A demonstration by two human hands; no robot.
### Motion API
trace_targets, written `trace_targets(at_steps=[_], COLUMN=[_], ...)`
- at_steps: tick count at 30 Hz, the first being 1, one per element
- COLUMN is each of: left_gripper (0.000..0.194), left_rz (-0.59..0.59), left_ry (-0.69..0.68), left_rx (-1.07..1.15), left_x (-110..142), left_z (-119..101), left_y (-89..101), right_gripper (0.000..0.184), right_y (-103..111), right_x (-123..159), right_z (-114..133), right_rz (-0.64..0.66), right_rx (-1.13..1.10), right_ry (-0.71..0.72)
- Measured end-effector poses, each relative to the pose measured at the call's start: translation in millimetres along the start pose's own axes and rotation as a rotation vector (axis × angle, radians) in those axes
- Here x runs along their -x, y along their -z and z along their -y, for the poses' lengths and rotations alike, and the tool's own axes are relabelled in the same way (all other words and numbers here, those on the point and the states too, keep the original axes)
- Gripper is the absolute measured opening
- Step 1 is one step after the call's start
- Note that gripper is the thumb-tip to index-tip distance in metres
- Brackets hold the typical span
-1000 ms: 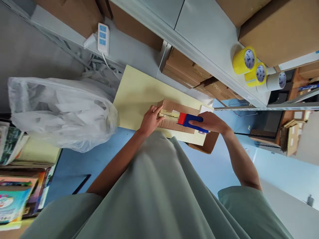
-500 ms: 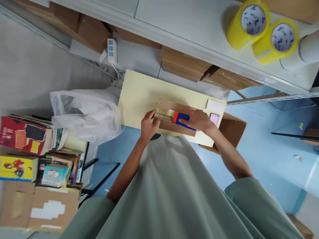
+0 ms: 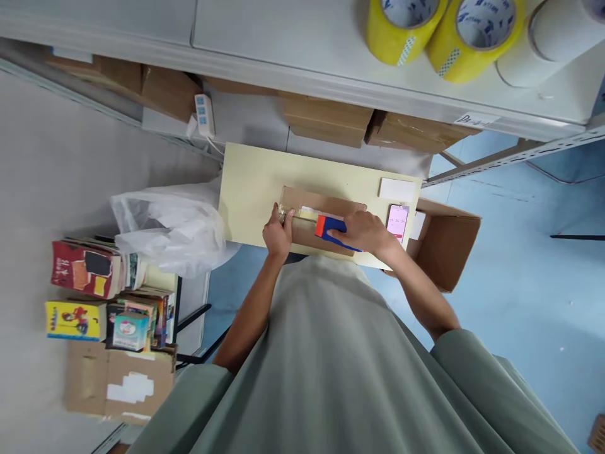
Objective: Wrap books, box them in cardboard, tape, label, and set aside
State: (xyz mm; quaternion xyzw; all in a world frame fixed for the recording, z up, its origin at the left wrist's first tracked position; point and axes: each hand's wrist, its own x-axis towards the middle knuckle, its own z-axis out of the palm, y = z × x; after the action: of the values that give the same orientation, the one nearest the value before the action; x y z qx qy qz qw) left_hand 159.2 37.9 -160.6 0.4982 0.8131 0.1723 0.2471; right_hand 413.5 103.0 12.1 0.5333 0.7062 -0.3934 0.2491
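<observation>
Carton (image 3: 326,236) and both hands have shifted slightly toward the left end of the cream tabletop (image 3: 255,183) since the earliest frame, and the phone (image 3: 397,222) is now uncovered. Reference all positions to the tabletop. The long brown carton lies on its middle, close to the near edge, with clear tape along its upper face. Left hand (image 3: 278,234): at the carton's left end, thumb and forefinger apart, touching the cardboard. Right hand (image 3: 366,232): fingers clamped on the red-and-blue hand tool (image 3: 333,231), whose red head sits over the carton; contact with the tape appears likely, but is too small to confirm. The phone lies on the tabletop's right part, just beside the right forearm, with a white block (image 3: 396,189) behind it. An open box (image 3: 447,243) stands off the right end, partly behind the forearm. A translucent plastic bag (image 3: 174,227) bulges against the left end. Closed boxes (image 3: 326,120) and a power strip (image 3: 205,116) line the space beyond the far edge. Overhanging that space, a grey shelf (image 3: 283,38) carries yellow tape rolls (image 3: 409,34) and white rolls (image 3: 562,38). Stacked books (image 3: 87,268) stand beyond the bag, on the near-left side.
</observation>
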Motion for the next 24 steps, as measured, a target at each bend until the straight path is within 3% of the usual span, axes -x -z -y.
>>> trace_targets(at_steps=[6,9,15,24], left_gripper=[0.076,0.076,0.066,0.056], left_rz=[-0.009,-0.001,-0.011,-0.040], left_ry=[0.006,-0.003,-0.054,-0.073], left_rx=[0.020,0.031,-0.004,-0.085], left_x=[-2.5,-2.9,-2.2,-1.7], left_z=[-0.2,0.0,-2.1,-5.2], left_y=[-3.5,-5.1,-5.3,-4.7], right_gripper=[0.065,0.064,0.049,0.045], right_y=[-8.6,-15.9,-32.7,-61.4], right_x=[67.0,82.8,54.7,37.4], right_z=[-102.7,-131.4,-114.1,-84.2], right_rz=[0.028,0.054,-0.030,-0.116], right_rx=[-0.174,-0.264,-0.041,0.027], right_ry=[-0.098,-0.173,-0.305,-0.342])
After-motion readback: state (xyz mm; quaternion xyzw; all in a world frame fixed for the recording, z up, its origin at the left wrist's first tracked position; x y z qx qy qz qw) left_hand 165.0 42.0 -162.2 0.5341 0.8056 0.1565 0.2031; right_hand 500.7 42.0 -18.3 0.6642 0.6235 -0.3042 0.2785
